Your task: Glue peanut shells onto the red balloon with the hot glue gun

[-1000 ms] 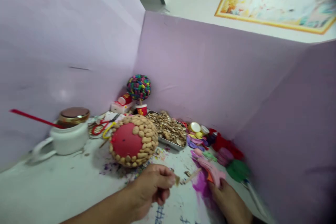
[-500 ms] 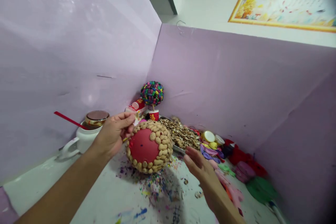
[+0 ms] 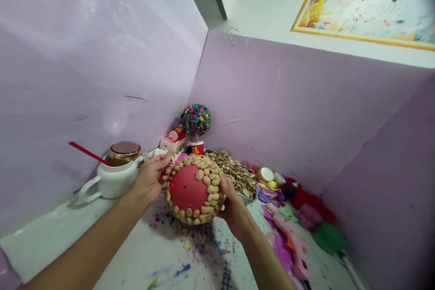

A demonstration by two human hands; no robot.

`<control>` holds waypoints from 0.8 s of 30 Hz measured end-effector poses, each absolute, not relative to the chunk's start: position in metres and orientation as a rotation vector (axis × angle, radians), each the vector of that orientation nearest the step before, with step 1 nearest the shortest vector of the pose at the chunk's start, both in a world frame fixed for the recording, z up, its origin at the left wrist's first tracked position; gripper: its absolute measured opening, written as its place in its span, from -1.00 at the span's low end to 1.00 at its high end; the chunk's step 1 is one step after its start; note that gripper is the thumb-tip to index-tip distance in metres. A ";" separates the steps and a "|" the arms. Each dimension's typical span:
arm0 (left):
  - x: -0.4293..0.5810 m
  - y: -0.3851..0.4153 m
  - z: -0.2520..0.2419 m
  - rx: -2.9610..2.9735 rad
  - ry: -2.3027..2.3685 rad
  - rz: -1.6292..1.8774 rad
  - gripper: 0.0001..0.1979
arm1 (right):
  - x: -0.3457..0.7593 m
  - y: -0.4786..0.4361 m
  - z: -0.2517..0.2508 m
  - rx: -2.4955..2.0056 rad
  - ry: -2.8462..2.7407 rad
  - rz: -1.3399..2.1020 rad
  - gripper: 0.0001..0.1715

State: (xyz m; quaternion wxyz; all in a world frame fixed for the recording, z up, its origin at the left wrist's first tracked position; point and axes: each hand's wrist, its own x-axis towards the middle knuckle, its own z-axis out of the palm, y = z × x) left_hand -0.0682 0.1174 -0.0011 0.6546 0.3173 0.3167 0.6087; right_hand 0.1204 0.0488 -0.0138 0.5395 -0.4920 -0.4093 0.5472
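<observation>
A red balloon (image 3: 188,190) largely covered in peanut shells (image 3: 213,180) is in front of me, with a bare red patch facing me. My right hand (image 3: 234,210) grips its right side, thumb on the shells and other fingers partly hidden behind it. At its upper left edge, my left hand (image 3: 152,176) is closed in a pinch. Whatever is between those fingertips is too small to make out. Behind the balloon lies a metal tray (image 3: 247,198) heaped with loose shells (image 3: 234,171).
A white mug (image 3: 117,179) with a jar and a red stick stands left. At the back is a multicoloured ball (image 3: 195,119) on a stick in a red cup (image 3: 197,147). Balloons (image 3: 270,194), a pink glue gun (image 3: 290,235) and a green item (image 3: 329,237) lie right. Walls rise behind.
My right hand has moved left from beside the tray and taken hold of the balloon's right side. My left hand stays pinched at the upper left edge.
</observation>
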 end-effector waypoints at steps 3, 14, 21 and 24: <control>-0.054 0.111 0.000 0.731 0.676 1.315 -0.90 | 0.137 0.029 -0.007 -1.235 -0.933 1.276 -0.31; -0.010 0.088 -0.005 0.904 0.702 1.213 -0.81 | 0.184 0.000 -0.045 -0.959 -0.834 1.191 -0.07; -0.014 0.066 0.004 1.347 0.891 1.347 -0.90 | 0.186 -0.003 -0.052 -0.952 -0.839 1.177 0.04; -0.016 0.052 0.009 1.573 0.945 1.368 -0.97 | 0.188 -0.002 -0.054 -0.962 -0.869 1.163 0.05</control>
